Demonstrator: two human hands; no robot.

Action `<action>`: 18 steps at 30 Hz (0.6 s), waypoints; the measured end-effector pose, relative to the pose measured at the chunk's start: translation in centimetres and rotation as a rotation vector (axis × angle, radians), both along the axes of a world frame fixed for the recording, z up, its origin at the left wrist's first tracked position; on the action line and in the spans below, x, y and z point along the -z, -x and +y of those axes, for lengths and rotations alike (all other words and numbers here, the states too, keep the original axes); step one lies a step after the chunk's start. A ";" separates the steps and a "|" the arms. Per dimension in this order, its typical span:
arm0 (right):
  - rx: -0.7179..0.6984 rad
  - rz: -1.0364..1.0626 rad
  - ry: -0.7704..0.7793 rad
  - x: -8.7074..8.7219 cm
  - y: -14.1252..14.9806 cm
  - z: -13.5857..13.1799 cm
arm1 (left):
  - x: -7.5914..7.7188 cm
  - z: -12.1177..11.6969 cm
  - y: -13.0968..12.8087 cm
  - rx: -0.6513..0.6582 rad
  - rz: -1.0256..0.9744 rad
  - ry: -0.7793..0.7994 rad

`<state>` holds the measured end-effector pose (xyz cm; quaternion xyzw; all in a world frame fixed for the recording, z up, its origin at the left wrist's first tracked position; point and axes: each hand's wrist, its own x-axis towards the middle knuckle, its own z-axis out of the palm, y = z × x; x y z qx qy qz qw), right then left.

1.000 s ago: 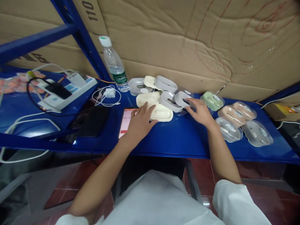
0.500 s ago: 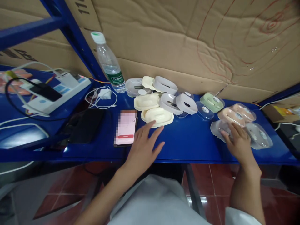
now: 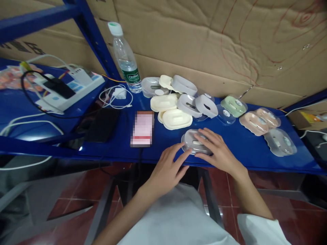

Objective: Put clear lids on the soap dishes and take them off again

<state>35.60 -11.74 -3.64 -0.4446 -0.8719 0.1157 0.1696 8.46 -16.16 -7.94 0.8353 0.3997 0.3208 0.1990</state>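
Note:
A grey oval plastic case [image 3: 189,138] in a clear shell lies near the front edge of the blue table. My right hand [image 3: 217,148] is on its right side, fingers over the top and thumb along the near edge, gripping it. At the left end of the case is my left hand [image 3: 167,166], its fingers apart and the tips at or just touching the clear shell. Behind them lie cream oval trays [image 3: 177,119] and grey oval rings with slots [image 3: 189,104], some overlapping.
To the right are clear-packed cases in green [image 3: 233,106], peach [image 3: 252,122] and grey [image 3: 280,142]. A phone [image 3: 142,129], a white cable with charger [image 3: 119,93], a water bottle [image 3: 126,64] and a power strip [image 3: 73,90] are left. Cardboard [image 3: 178,41] stands behind.
My right hand has brought the grey case from the group at the right to the front middle. My left hand has shifted right, up to the case. The camera view has moved slightly.

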 end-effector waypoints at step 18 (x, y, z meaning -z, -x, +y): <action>0.126 0.210 -0.106 -3.2 -2.2 24.5 | 0.8 3.6 -1.5 -0.021 0.237 -0.281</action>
